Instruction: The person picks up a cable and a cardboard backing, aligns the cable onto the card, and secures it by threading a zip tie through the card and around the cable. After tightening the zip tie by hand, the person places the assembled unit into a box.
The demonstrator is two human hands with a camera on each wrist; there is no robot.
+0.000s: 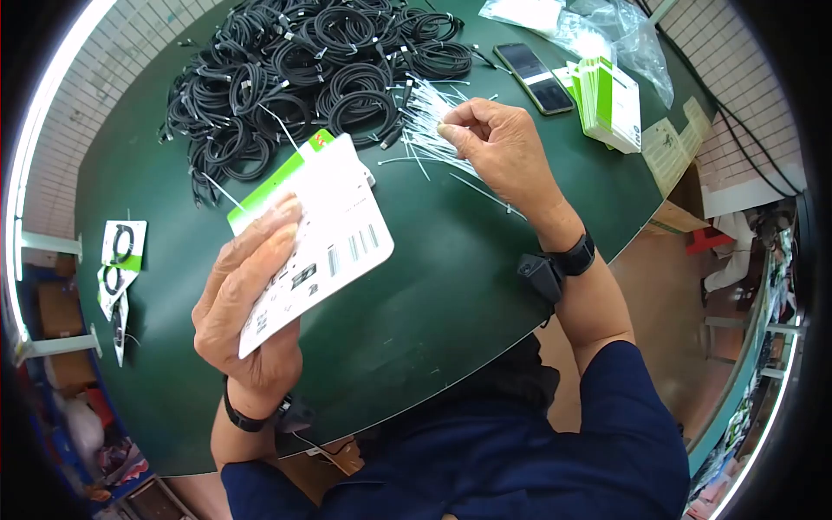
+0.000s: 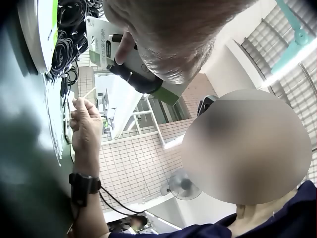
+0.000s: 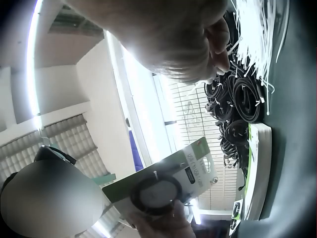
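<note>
My left hand (image 1: 247,299) grips a white and green packaging card (image 1: 351,230), its printed back with barcodes facing up at the head view. The right wrist view shows a coiled black cable (image 3: 157,194) on the card's other face. Two white cable ties stick out from the card's far side. My right hand (image 1: 507,156) is over a loose pile of white cable ties (image 1: 423,130), thumb and forefinger pinched together. A thin pale strip, looking like one cable tie (image 2: 90,92), shows at those fingertips in the left wrist view.
A large heap of coiled black cables (image 1: 303,65) covers the far side of the green table (image 1: 416,303). At the right lie a phone (image 1: 535,78), a stack of green and white cards (image 1: 607,104) and plastic bags (image 1: 624,43). Carded cables (image 1: 121,260) lie at the left.
</note>
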